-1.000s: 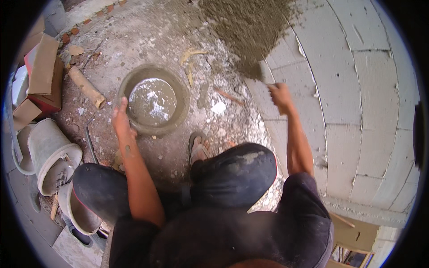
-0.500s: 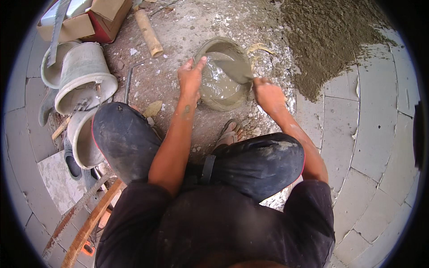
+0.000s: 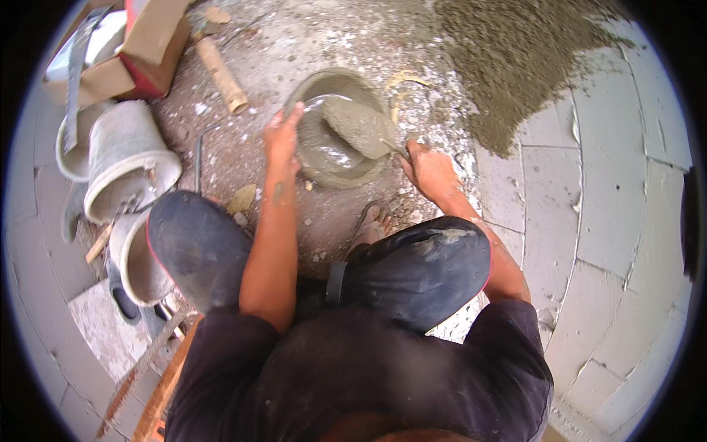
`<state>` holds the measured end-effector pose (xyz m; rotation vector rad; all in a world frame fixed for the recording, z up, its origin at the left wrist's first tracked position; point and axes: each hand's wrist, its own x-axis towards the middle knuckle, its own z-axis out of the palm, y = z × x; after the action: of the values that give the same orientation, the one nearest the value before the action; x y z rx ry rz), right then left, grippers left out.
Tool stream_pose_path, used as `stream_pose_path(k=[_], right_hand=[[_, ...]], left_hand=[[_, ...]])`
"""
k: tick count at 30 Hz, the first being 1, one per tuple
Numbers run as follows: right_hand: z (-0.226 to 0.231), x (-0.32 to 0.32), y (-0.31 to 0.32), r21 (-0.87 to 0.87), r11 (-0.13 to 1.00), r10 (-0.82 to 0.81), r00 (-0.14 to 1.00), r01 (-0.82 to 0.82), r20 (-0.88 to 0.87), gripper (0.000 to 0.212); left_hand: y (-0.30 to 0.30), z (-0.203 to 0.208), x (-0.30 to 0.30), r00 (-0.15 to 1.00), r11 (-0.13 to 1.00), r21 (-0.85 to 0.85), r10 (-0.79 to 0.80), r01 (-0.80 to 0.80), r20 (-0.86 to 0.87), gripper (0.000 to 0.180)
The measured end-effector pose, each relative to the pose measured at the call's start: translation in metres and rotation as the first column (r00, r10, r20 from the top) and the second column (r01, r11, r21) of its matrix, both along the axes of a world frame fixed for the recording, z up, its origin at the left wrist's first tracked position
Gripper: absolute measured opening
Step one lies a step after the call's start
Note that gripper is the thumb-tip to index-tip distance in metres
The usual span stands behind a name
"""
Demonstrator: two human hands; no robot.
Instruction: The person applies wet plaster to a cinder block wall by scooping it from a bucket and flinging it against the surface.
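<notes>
Mortar (image 3: 318,138) scooping seems in hand — our right grip (image 3: 433,171) clasps the trowel (image 3: 357,127) over the basin (image 3: 342,179), our left grip (image 3: 281,141) holds the basin's left rim — and lifting calls for a level carry.

Left hand (image 3: 283,144) gripping, forearm (image 3: 271,236) forward — right hand (image 3: 432,172) curled, forearm (image 3: 504,258) angled inward.

Wet, glossy mortar (image 3: 333,153) in the bowl (image 3: 340,180), rough, matt cement (image 3: 523,66) far right, smooth, matt blocks (image 3: 613,177), a cardboard box (image 3: 156,33) far left
</notes>
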<state>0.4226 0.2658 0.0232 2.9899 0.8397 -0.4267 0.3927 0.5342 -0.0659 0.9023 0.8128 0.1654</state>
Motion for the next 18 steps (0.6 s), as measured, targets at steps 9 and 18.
stream_pose_path(k=[9, 18], right_hand=[[0.112, -0.013, -0.028, 0.377, 0.915, 0.050, 0.889, 0.142, -0.455, 0.028], [0.283, -0.015, -0.213, 0.537, 0.437, -0.814, 0.572, 0.722, -0.106, 0.027]], left_hand=[[0.039, -0.041, -0.009, 0.993, 0.996, -0.066, 0.054, -0.062, -0.109, 0.078], [0.008, -0.015, 0.002, 0.988, 0.994, 0.104, 0.032, -0.016, -0.151, 0.078]])
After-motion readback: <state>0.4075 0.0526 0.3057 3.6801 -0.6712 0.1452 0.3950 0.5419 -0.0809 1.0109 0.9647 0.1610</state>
